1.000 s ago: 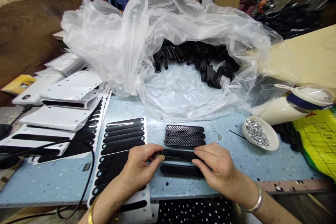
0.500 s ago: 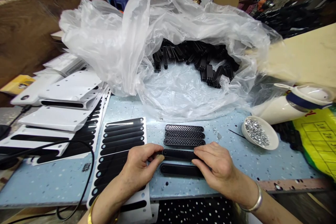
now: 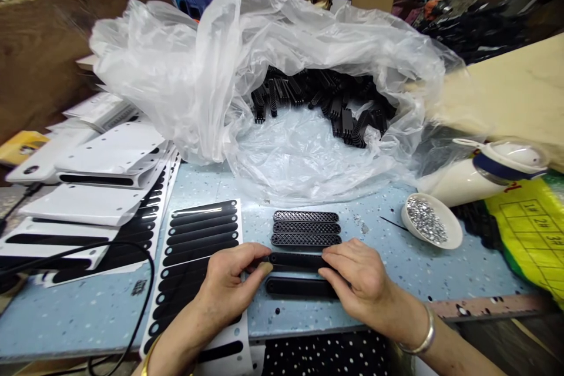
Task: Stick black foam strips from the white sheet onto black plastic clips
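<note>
Head view: on the blue tabletop (image 3: 308,321), between three textured strips (image 3: 306,228) and a second smooth strip (image 3: 299,288), a black strip (image 3: 294,261) with long axis left to right, parallel to its neighbours, holed end to the left. At that end, a narrow pinch by the left hand (image 3: 228,281); over the opposite end, a narrow grip by the right hand (image 3: 360,276).

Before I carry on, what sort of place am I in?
Likely a small workshop or factory: the speckled blue worktop bears a plastic bag of black pieces, a white sheet of black strips and a bowl of small silvery bits.
</note>
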